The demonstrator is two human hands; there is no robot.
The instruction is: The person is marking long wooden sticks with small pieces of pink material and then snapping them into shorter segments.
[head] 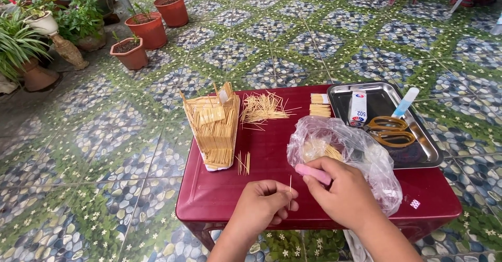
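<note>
On the left of the red table (pixel 219 189) stands a small house (pixel 213 126) built of toothpicks, with a few loose sticks (pixel 242 162) lying just beside its base and a scattered pile (pixel 263 107) behind it. Near the front edge the left hand (pixel 264 204) is closed narrowly, thumb and fingertips pinching one toothpick (pixel 290 191) held upright. Just beside it the right hand (pixel 345 191) is closed around a pink cutter (pixel 312 173), whose tip points at the stick. To do this well, it seems best to keep the pinch low and firm, so the stick does not roll or snap, and the fingers clear of the tip. Behind the hands lie a clear bag (pixel 361 152) of sticks and a steel tray (pixel 424 152) with scissors (pixel 389 130) and glue (pixel 357 107).
</note>
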